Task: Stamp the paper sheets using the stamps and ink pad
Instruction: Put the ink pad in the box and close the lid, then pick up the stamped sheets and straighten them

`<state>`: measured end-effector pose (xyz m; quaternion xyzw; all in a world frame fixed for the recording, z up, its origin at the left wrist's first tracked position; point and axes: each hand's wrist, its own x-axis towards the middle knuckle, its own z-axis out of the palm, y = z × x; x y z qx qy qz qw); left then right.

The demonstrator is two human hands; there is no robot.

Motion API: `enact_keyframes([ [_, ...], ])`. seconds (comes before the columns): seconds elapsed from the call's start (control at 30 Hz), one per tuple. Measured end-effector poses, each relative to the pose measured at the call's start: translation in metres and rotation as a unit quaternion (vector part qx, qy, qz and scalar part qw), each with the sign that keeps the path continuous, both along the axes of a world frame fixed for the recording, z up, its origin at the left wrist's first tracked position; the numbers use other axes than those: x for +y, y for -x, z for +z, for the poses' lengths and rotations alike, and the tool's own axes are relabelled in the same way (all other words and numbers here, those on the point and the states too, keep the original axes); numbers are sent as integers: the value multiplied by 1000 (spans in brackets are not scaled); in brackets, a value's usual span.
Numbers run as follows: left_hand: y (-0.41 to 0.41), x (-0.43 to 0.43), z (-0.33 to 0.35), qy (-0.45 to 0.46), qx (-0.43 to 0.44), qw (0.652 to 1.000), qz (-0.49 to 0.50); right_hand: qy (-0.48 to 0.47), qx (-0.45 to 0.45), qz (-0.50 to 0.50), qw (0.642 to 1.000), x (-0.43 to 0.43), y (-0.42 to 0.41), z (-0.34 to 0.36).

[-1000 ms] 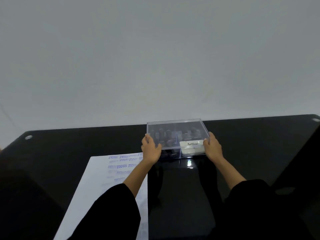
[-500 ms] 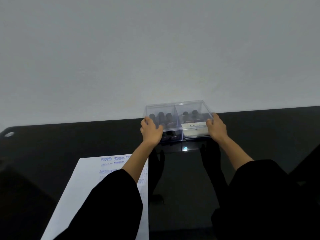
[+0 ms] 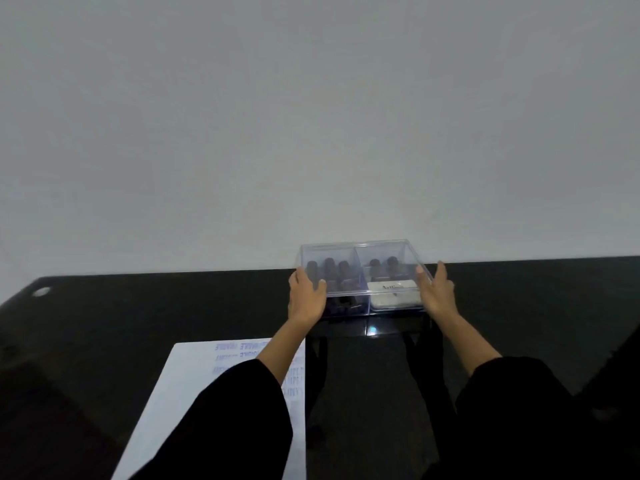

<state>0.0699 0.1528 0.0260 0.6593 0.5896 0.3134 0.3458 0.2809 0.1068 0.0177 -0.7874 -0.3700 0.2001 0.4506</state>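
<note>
Where table [image 3: 173,306] ends (far edge), left hand [image 3: 306,299], right hand [image 3: 437,294] hold box [image 3: 360,258].

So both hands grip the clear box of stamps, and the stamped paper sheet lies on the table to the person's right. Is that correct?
Not quite. The head view shows the stamped paper sheet on the person's left, partly under the left sleeve. The rest holds: the left hand and right hand grip the sides of the clear box of stamps.
</note>
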Motion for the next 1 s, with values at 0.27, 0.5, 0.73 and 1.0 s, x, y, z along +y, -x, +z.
enact_keyframes([
  [0.27, 67, -34, -3, -23, 7, 1000, 13, -85, -61, -95, 990, -67, 61, -6],
  [0.5, 149, -92, -12, -13, 87, 996, 16, -28, -96, 61, 993, -116, 145, -15],
  [0.73, 209, -154, -22, 3, 181, 983, 18, 44, -156, 184, 970, -169, 212, -15],
  [1.0, 237, -198, -22, 98, 268, 958, 37, 125, -251, 257, 925, -213, 247, -29],
])
